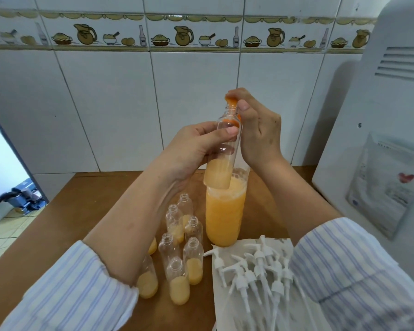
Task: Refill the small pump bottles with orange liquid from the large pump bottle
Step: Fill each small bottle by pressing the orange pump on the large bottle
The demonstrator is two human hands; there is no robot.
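My left hand grips a small clear bottle, partly filled with orange liquid, and holds it up in front of the large orange bottle. My right hand presses down on the orange pump head of the large bottle, whose spout sits at the small bottle's open neck. Several small uncapped bottles stand on the wooden table, most with some orange liquid at the bottom.
Several white pump tops lie on a white paper at the front right of the wooden table. A large white appliance stands at the right. White tiled wall behind. Floor drops off at the left.
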